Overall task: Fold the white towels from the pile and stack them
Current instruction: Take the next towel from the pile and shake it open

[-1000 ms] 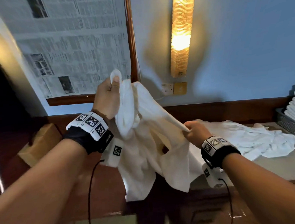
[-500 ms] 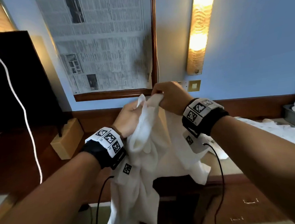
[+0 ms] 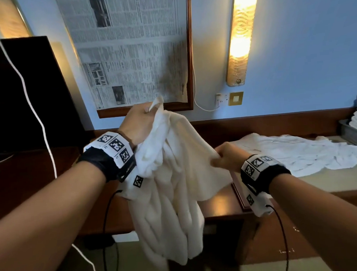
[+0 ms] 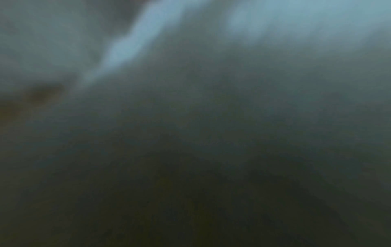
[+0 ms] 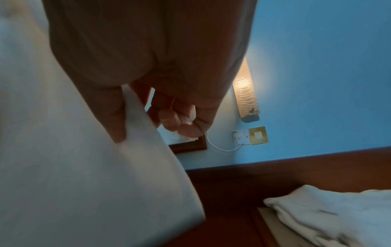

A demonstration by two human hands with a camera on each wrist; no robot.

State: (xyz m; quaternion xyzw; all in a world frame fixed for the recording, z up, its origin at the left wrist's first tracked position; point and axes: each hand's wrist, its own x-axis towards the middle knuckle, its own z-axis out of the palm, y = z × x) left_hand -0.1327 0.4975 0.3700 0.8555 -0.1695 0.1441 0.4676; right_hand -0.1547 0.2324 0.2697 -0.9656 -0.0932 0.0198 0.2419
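Above the near tabletop (image 3: 221, 205), your left hand (image 3: 136, 125) gripping one towel (image 3: 176, 197) corner up high, your right hand (image 3: 225, 158) pinching its edge lower, loose pile (image 3: 297, 152) far right.

Head view looks forward and down from above both forearms toward the blue wall (image 3: 292, 48) and bench (image 3: 329, 182). Right wrist view sits close behind its fingers (image 5: 169, 118), facing that wall; both share the wall lamp (image 3: 238, 36). Left wrist view is blurred throughout, too close to read.
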